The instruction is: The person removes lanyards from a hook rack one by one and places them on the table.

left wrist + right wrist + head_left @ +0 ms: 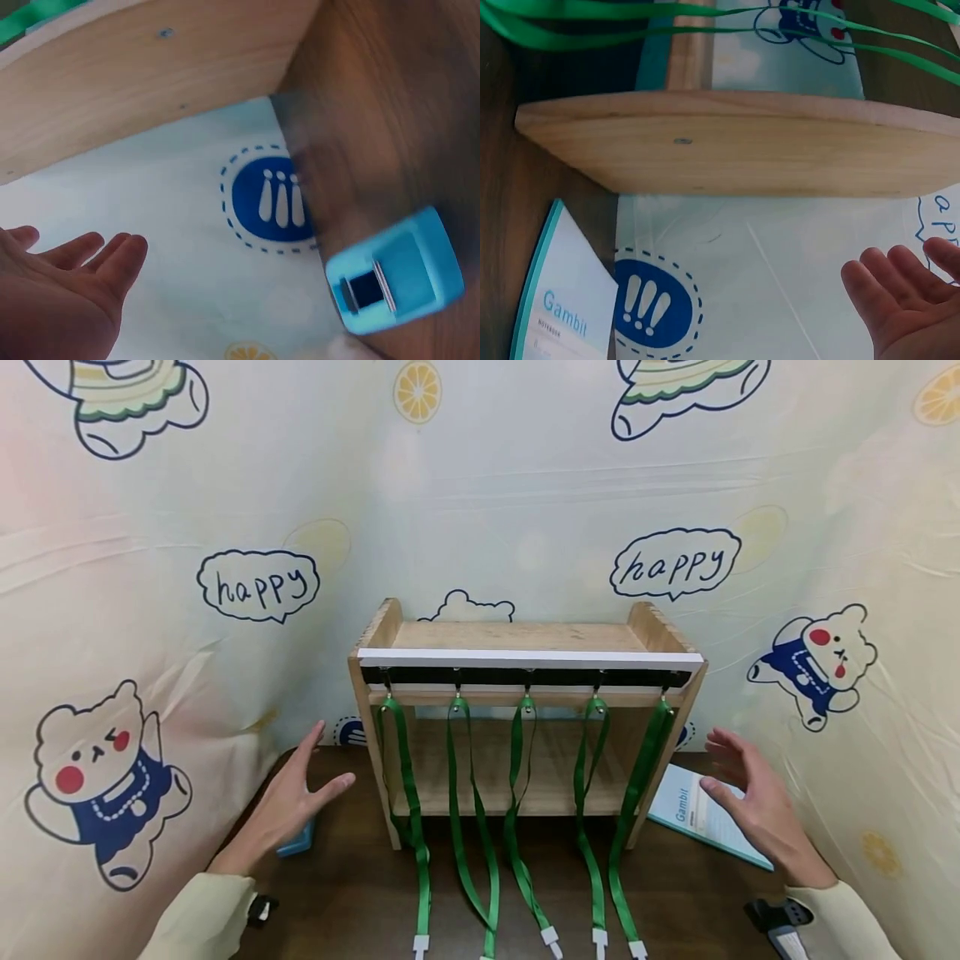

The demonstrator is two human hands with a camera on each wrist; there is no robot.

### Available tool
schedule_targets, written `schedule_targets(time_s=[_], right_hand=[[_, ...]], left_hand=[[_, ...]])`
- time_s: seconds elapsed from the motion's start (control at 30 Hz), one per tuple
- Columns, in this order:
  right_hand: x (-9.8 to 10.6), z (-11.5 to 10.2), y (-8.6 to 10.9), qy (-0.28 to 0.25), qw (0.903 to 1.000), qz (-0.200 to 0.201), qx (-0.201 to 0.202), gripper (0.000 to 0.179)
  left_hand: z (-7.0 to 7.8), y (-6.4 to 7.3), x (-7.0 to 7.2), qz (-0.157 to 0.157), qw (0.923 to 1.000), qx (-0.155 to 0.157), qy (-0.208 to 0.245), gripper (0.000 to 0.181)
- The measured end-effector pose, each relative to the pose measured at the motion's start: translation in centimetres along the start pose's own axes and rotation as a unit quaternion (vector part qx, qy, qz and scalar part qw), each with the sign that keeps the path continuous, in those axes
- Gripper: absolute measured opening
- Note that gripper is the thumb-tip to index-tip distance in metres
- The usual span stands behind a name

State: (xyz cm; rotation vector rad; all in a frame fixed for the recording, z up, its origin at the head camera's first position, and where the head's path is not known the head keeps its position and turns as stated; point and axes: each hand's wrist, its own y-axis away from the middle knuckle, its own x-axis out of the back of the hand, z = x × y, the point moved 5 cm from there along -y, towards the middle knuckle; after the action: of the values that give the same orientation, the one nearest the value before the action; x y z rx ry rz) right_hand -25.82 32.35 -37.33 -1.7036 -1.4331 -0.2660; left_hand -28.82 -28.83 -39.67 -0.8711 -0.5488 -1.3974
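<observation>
A small wooden shelf [517,635] stands on the dark table in the middle of the head view. Several green lanyards [491,843] with white clips hang from hooks on a black strip [487,677] along its front. To the left of the shelf, apart from it, my left hand [285,810] is held up, fingers extended and thumb spread. My right hand [761,806] is raised on the other side, fingers slightly bent, above a light blue notebook [708,814] marked "Gambit". Both palms face the shelf's sides, and neither hand holds anything.
A light blue plastic object [397,274] with a black and metal insert lies on the table left of the shelf, partly behind my left wrist in the head view. Printed cloth [495,485] hangs behind and at both sides. The lanyards trail toward the table's front.
</observation>
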Motion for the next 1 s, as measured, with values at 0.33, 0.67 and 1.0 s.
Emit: schedule_targets(time_s=[0.33,0.67,1.0], right_hand=[[-0.1,-1.3,-0.3,-0.097,0.9952,0.003,0.003,0.064],[0.1,-2.7,-0.2,-0.138,0.9901,0.009,0.023,0.059],[0.4,-3.8,-0.5,-0.147,0.9884,0.019,0.032,0.055]], left_hand=[[1.9,-0.4,0.4,-0.004,0.9924,0.014,0.122,0.084],[3.8,-0.8,0.6,0.051,0.9769,-0.018,0.207,0.071],[5.7,-1.2,0.4,0.063,0.9727,-0.030,0.221,0.068]])
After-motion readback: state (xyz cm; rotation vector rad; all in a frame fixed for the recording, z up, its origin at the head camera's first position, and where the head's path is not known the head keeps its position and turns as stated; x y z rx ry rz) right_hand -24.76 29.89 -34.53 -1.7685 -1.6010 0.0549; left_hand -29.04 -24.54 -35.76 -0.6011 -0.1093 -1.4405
